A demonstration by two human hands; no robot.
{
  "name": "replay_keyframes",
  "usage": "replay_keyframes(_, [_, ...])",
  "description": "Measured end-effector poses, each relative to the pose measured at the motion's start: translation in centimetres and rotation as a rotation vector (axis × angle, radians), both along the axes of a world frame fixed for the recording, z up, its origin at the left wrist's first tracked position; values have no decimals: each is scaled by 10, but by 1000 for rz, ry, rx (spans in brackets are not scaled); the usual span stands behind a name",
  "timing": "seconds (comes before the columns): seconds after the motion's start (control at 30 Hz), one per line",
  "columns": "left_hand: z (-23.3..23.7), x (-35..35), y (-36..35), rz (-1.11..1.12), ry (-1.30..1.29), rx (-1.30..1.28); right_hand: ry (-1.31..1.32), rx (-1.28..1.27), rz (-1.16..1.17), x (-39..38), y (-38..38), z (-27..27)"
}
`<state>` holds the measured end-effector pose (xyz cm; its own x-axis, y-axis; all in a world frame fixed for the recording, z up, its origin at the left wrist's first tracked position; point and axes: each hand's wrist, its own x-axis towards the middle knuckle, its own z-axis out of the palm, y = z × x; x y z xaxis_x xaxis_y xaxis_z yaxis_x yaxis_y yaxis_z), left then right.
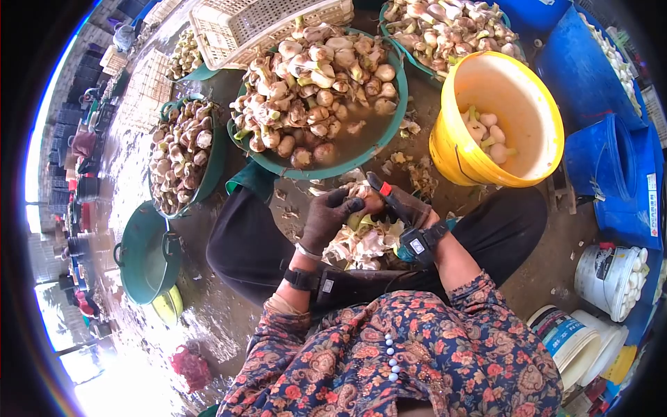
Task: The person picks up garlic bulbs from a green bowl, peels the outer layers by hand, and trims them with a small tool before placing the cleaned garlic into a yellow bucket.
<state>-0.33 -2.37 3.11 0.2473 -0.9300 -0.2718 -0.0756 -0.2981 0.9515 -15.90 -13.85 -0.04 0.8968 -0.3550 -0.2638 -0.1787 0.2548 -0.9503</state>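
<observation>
In dark gloves, my two hands meet above my lap around a brown-skinned bulb (372,201). My left hand (326,217) has its fingers closed on the bulb's left side. From the right, my right hand (408,207) is closed against the same bulb. A dark piece with a red band (380,185) sticks up at its fingers; I cannot make out whether it is a tool handle. Just below the hands lies a heap of pale peeled skins (363,244). Peeled white bulbs (490,132) with green stems lie in the yellow bucket (445,142) to the right.
Ahead stands a wide green tub (397,118) of unpeeled bulbs in murky water. More bulbs fill a green tub (221,149) at left and another behind. An empty green tub (149,257) sits lower left. Blue containers (601,160) and a white bucket (601,281) line the right.
</observation>
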Motion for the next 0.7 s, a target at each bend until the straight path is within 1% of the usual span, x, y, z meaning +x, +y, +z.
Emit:
replay_keyframes(0.03, [-4, 0, 0, -2, 0, 3, -33, 48, -12, -2, 1, 0])
replay_keyframes(0.1, [-17, -3, 0, 104, -258, -71, -62, 98, -20, -3, 3, 14])
replay_keyframes(0.13, [-23, -4, -1, 160, -389, -110, -26, 166, -25, -4, 3, 23])
replay_keyframes(0.17, [-16, -9, -2, 179, -506, -94, 10, 233, -31, -4, 2, 31])
replay_keyframes(0.2, [-18, -10, -4, 181, -507, -95, 9, 231, -30, -1, 2, 15])
replay_keyframes(0.23, [-23, -9, -5, 215, -514, -65, -23, 133, -86, 3, 2, -12])
replay_keyframes(0.27, [-25, -9, -6, 249, -521, -32, -54, 38, -142, 7, 4, -14])
replay_keyframes(0.33, [-29, -8, -8, 262, -477, -29, -72, 48, -142, 2, 4, -15])
replay_keyframes(0.4, [-33, -3, -12, 266, -219, -44, -94, 54, -135, 1, 4, -2])
replay_keyframes(0.43, [-34, 0, -13, 267, -220, -45, -145, 100, -137, 0, 4, 3])
replay_keyframes(0.5, [-26, 2, -15, 305, 316, 87, -198, 144, -141, -2, 6, 16])
replay_keyframes(0.53, [-25, 4, -14, 306, 315, 86, -234, 152, -139, -3, 7, 23])
replay_keyframes(0.6, [-27, 9, -10, 86, -306, -144, -271, 162, -135, 0, 14, 22])
replay_keyframes(0.63, [-51, 29, -3, -106, -953, -254, -295, 135, -117, 2, 21, 14])
replay_keyframes(0.67, [-34, 22, -10, 58, -631, -371, -315, 102, -107, 0, 23, 10])
replay_keyframes(0.7, [-32, 24, -12, 274, -99, -168, -251, 120, -143, -5, 23, 15])
